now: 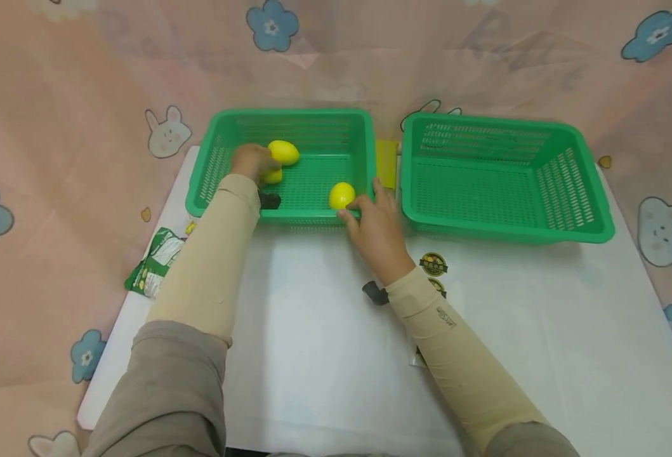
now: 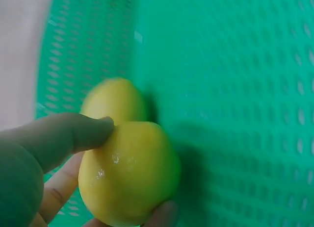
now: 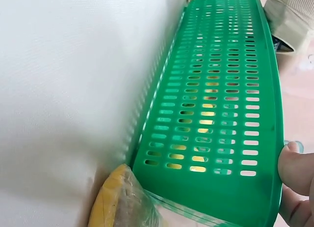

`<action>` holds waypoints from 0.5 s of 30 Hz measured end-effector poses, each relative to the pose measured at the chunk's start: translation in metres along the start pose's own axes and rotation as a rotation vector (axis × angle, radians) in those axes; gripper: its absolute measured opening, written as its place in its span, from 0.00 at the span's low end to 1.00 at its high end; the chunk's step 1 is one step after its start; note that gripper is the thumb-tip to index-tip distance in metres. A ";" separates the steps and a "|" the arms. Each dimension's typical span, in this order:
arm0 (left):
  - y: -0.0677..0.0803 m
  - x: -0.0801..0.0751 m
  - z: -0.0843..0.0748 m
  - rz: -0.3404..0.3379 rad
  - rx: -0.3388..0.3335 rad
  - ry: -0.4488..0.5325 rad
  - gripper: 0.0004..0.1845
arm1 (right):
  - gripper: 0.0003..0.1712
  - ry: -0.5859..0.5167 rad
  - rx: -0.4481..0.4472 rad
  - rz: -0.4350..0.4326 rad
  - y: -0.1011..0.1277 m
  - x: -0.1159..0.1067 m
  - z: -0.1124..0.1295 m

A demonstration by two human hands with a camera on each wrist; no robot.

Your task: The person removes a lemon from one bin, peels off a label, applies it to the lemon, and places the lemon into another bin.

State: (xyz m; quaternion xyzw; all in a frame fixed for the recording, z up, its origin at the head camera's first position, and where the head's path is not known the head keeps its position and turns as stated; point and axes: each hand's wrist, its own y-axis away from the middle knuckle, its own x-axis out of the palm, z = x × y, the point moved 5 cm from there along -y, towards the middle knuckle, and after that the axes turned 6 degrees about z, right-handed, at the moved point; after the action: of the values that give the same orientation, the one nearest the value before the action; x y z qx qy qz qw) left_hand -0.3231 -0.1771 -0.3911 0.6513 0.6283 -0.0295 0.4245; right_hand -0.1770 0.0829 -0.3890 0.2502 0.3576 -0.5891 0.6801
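My left hand [image 1: 252, 162] reaches into the left green basket [image 1: 313, 219]. Its thumb and fingers grip a smooth lemon [image 2: 130, 173], partly covered by them in the head view. Another lemon [image 1: 283, 153] lies just beyond the fingertips, close against the held one in the left wrist view. Near the basket's front right corner sits a round yellow fruit [image 1: 342, 194]. My right hand [image 1: 380, 231] holds that corner's rim, with thumb and a finger on either side of it in the right wrist view.
To the right stands a second green basket [image 1: 507, 235]. A yellow packet [image 1: 386, 164] is wedged between the baskets. A green packet [image 1: 157, 263] lies at the table's left edge. Round black-and-gold stickers [image 1: 433, 264] lie beside my right wrist. A patterned cloth [image 1: 336, 76] hangs behind.
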 end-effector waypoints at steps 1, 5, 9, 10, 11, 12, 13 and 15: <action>0.005 -0.001 -0.002 -0.003 0.018 0.036 0.32 | 0.21 -0.001 -0.001 0.006 -0.001 0.001 0.001; 0.038 -0.005 -0.022 0.012 0.165 0.177 0.30 | 0.21 -0.013 -0.001 0.023 -0.001 0.002 0.002; 0.099 0.003 -0.033 0.021 0.350 0.140 0.28 | 0.21 -0.020 0.002 0.036 0.000 0.000 0.002; 0.117 0.008 -0.030 0.017 0.382 0.129 0.28 | 0.21 -0.019 0.002 0.039 0.000 -0.001 0.002; 0.135 0.013 -0.026 0.014 0.415 0.111 0.28 | 0.21 -0.015 -0.001 0.039 0.000 -0.002 0.003; 0.151 0.020 -0.020 0.010 0.440 0.103 0.28 | 0.22 -0.010 -0.004 0.040 -0.001 -0.003 0.003; 0.166 0.027 -0.014 0.008 0.462 0.104 0.28 | 0.22 -0.006 -0.009 0.040 -0.001 -0.003 0.003; 0.189 0.043 0.001 0.009 0.499 0.131 0.27 | 0.22 0.009 -0.020 0.035 -0.003 -0.005 0.003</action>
State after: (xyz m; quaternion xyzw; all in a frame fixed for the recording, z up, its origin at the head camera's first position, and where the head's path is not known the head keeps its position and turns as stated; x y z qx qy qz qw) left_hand -0.1546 -0.1147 -0.3190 0.7394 0.6247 -0.1395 0.2089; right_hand -0.1797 0.0832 -0.3831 0.2521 0.3621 -0.5723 0.6912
